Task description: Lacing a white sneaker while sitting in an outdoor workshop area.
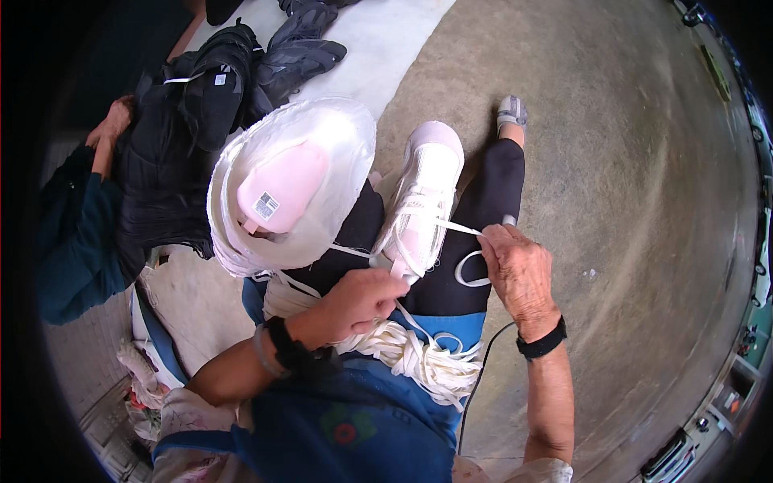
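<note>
A white and pink sneaker (pixel 429 173) rests over my lap with its toe pointing away from me. White laces cross its front, partly threaded. My right hand (pixel 519 270) pinches a white shoelace (pixel 457 227) pulled out to the right of the sneaker, and a loop of lace hangs beside the fingers. My left hand (pixel 366 299) is closed at the near end of the sneaker, its fingertips on the tongue. Below the hands, a bundle of white laces (pixel 423 362) lies on my blue apron (pixel 346 431).
Left of the sneaker stand nested white shoe pieces (pixel 342 137) with a pink, labelled sole-shaped piece (pixel 286 189). Black shoes (pixel 213 88) are heaped farther left, beside another person's hand (pixel 113 121) and dark sleeve (pixel 88 233). Concrete floor (pixel 620 241) extends to the right.
</note>
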`<state>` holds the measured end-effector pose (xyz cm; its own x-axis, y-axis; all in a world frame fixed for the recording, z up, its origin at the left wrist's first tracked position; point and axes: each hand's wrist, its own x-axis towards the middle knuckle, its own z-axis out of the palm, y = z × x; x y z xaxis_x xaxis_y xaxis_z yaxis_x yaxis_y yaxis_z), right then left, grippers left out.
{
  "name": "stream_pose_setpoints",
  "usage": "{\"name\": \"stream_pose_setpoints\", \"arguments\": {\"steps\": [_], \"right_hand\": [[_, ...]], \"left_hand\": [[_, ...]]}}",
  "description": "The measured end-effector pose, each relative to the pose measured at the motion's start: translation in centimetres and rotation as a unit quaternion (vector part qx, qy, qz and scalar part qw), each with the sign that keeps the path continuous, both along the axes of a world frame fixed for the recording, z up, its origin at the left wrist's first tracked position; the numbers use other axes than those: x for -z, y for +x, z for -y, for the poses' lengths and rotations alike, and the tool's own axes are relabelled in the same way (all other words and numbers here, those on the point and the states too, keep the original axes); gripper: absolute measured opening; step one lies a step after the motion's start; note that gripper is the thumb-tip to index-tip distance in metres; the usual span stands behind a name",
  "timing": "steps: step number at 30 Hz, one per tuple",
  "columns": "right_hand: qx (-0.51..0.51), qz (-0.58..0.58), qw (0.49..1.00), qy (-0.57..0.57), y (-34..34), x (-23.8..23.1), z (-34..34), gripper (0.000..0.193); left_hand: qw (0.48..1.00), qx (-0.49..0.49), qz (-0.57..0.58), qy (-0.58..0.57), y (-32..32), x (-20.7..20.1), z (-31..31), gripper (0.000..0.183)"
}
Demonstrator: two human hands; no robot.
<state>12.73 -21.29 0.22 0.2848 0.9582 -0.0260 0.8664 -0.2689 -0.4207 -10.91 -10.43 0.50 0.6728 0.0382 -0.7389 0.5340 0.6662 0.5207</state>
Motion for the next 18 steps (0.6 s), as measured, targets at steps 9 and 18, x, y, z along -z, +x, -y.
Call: {"name": "stream_pose_setpoints", "arguments": {"steps": [9, 18], "right_hand": [[0.162, -0.251, 0.954, 0.018, -0.3, 0.0, 2.6, 0.009], [0.031, -0.124, 0.988, 0.09, -2.9, 1.2, -0.9, 0.007]], "left_hand": [[0.85, -0.141, -0.011, 0.507, -9.1, -13.2, -6.0, 0.044], [0.517, -0.248, -0.077, 0.815, -12.0, -14.7, -10.6, 0.027]]}}
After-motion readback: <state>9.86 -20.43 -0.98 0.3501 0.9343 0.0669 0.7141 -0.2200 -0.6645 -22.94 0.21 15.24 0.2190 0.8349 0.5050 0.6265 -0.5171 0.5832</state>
